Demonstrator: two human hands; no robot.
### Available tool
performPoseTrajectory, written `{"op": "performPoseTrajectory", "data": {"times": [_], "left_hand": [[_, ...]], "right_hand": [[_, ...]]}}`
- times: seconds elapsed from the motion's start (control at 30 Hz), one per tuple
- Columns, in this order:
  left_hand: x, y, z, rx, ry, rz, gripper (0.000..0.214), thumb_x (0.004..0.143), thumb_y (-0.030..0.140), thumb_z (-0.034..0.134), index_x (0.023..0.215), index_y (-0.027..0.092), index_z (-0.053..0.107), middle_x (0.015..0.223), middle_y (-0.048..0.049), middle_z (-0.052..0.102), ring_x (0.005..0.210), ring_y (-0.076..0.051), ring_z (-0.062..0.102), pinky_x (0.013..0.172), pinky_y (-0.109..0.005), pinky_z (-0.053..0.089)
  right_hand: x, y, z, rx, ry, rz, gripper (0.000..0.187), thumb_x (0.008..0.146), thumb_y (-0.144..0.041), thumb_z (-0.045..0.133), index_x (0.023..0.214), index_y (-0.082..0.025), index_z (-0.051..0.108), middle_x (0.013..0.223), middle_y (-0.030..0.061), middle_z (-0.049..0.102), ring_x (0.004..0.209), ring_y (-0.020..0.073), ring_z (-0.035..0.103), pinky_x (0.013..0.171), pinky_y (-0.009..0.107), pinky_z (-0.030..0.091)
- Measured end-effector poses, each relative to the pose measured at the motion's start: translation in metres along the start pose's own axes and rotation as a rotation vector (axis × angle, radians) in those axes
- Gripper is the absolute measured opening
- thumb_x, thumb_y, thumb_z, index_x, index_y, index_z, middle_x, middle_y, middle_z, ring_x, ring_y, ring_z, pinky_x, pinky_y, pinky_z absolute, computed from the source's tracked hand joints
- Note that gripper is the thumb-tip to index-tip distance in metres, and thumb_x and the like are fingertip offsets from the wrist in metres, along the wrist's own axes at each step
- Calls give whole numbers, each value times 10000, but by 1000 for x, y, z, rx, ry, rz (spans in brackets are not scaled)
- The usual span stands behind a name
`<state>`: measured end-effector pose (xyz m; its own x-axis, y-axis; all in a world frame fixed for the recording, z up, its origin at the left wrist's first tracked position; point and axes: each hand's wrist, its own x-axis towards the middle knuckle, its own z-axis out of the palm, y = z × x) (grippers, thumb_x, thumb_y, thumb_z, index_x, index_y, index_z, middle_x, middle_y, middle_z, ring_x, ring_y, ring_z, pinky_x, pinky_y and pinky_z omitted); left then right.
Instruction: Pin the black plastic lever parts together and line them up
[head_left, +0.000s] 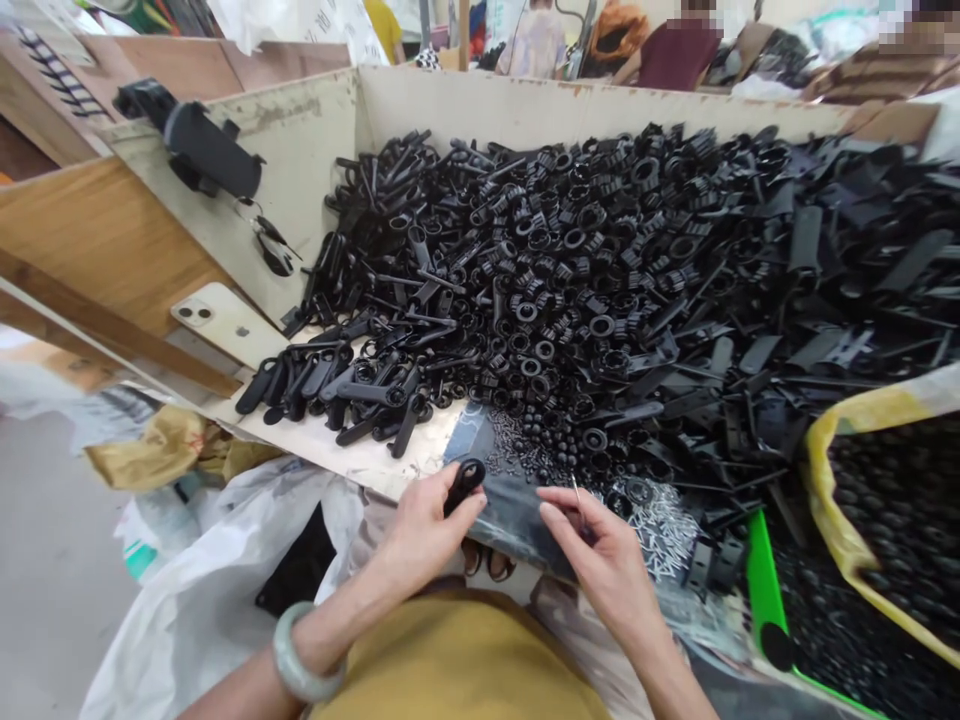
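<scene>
My left hand (420,530) is closed around a black plastic part (466,480) with a ring-shaped end, held over the front edge of the work surface. To its right, my right hand (609,560) pinches a thin metal pin (575,486) that points upward. Something dark shows under its curled fingers, but I cannot make out what it is. Small black beads (551,435) lie just beyond my hands. Beside my right hand is a heap of silvery pins (664,525). Black handle-like pieces (367,390) lie at the left front of the surface.
A large pile of black plastic rings (570,240) and flat pieces fills the high-walled bin (600,105). A phone (225,325) lies at the left, below a black holder (214,150) with keys. At right are a yellow-rimmed sack (825,480) and a green strip (765,575). People sit behind.
</scene>
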<state>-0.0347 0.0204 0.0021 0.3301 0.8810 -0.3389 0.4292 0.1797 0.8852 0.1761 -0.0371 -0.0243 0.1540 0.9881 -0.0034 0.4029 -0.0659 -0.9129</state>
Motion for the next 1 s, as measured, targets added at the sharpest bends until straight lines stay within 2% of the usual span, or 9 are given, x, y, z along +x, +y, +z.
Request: {"op": "performPoseTrajectory", "data": {"times": [0.07,0.2,0.33,0.5,0.6,0.67,0.83,0.93,1.0], "left_hand": [[10,1,2,309,142,94,227,925,330,612,738,214,555,664,-1,595,626,-167,523,613,-285,308],[25,-2,12,657,146,193,156,952,302,576,823,236,633,701,-37,673,644,-215,611,616,-308,287],[31,-4,20,839,135,174,139,974,254,530,972,251,669,810,-55,753,758,-253,700,616,-306,325],[36,-6,18,873,132,197,150,984,284,527,943,227,659,797,-70,750,735,-257,700,602,-309,329],[37,-9,16,738,139,233,173,974,280,532,852,213,633,745,-53,707,683,-220,652,609,-298,333],[35,-9,14,475,135,220,226,972,332,540,796,208,610,698,-22,653,646,-181,598,602,-276,345],[21,-1,14,-280,4,-31,336,882,535,627,851,204,586,485,94,434,437,-93,343,457,-215,289],[13,5,16,-436,-34,-157,392,818,579,683,866,211,553,444,119,400,400,-71,242,391,-197,190],[10,7,17,-466,-27,-169,409,799,583,705,857,210,546,441,119,404,400,-64,236,382,-188,167]], "right_hand": [[3,4,0,-97,23,-22,262,981,-421,609,946,-218,771,807,37,715,681,188,611,635,295,465],[9,3,4,-239,11,-81,247,1011,-348,537,914,-217,722,874,52,736,773,211,671,711,312,481],[14,5,12,-339,55,-114,231,1010,-304,508,921,-214,702,856,42,718,755,202,684,710,308,478],[21,10,20,-435,94,-154,201,1007,-279,528,906,-213,689,837,31,700,731,194,682,691,301,462],[22,9,22,-457,100,-180,201,1010,-248,522,906,-214,690,850,32,702,733,190,679,685,296,453],[21,6,21,-387,101,-194,197,1013,-243,530,905,-215,693,844,27,696,736,182,668,689,285,457],[11,-11,15,-85,44,-239,137,1015,-257,596,936,-226,703,822,-2,663,697,143,612,636,240,457],[10,-19,13,-74,-3,-332,99,1013,-217,607,970,-221,696,845,1,662,704,137,608,644,237,461],[12,-23,11,-105,-35,-397,93,1014,-189,602,987,-216,688,861,6,667,722,136,622,654,235,465]]}}
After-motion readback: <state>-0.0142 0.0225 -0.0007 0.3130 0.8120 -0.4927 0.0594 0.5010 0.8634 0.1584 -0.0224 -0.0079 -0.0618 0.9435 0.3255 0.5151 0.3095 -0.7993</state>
